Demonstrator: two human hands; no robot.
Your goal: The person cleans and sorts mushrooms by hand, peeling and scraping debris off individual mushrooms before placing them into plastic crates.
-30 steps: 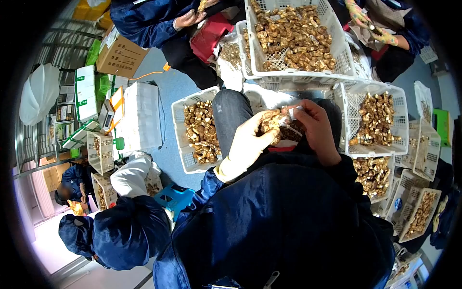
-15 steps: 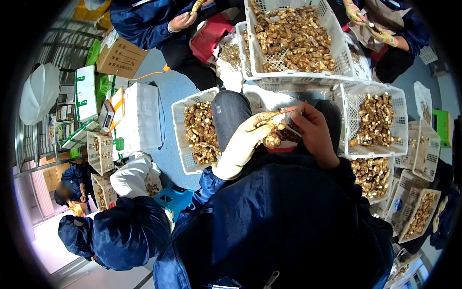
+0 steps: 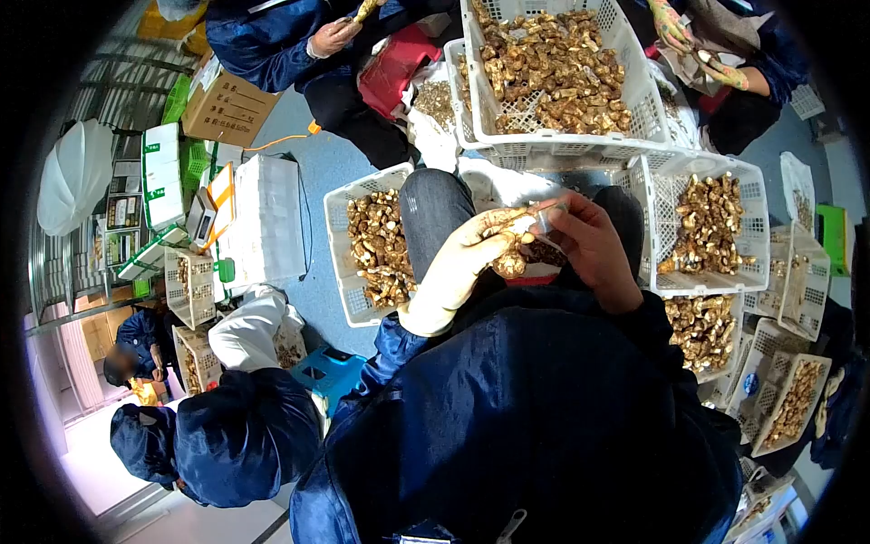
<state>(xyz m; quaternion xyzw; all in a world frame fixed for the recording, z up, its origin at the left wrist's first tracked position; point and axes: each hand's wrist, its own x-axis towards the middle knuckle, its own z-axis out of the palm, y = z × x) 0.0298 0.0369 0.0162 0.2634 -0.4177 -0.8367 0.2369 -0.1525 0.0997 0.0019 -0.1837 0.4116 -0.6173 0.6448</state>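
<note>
My left hand (image 3: 460,268), in a cream glove, is closed around a brown and pale mushroom (image 3: 509,264) above my lap. Its rounded brown end points down toward me. The bare fingers of my right hand (image 3: 591,243) pinch a small, greyish, shiny piece (image 3: 547,218) against the mushroom's pale end. What this piece is I cannot make out. Left of my knee stands a white crate (image 3: 337,272) of similar mushrooms. Another white crate (image 3: 648,249) with mushrooms in it stands to the right of my hands.
A large white crate (image 3: 566,145) piled with mushrooms stands ahead. Co-workers sit beyond it, one hand (image 3: 333,38) at upper left and gloved hands (image 3: 698,54) at upper right. A person in blue (image 3: 245,435) bends at lower left, near a blue stool (image 3: 331,376).
My hands stay nearly in place, with the right fingers shifting slightly at the mushroom's pale end. The co-worker's hand at upper left has moved a little up and left.
</note>
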